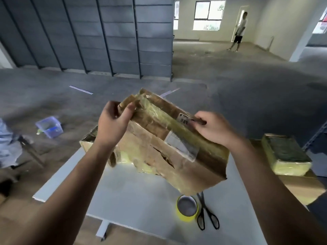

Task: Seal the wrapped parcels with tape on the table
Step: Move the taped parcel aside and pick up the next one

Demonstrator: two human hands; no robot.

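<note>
At the far left a small plastic tub (49, 127) is seen on the floor, apart from the table (134, 195). The left hand (115, 124) is curled round the far upper corner of the parcel (155, 138), thumb and fingers clamped on the folded wrapping. The parcel is held tilted over the table; whether its lower edge rests on the tabletop cannot be told. It is seen as a flat, broad package in brown paper, crumpled and torn in places, banded with glossy yellowish tape and marked with a printed label (184, 119). It is judged light but floppy, with slick tape and paper that could tear further, so it is best taken by the taped edges rather than the loose paper. The right hand (215, 129) is closed in a pinch on the upper edge beside the label. Lower down, a tape roll (188, 213) and scissors (207, 215) lie just beside each other. At the right a second parcel (284, 154) is set on a box.
</note>
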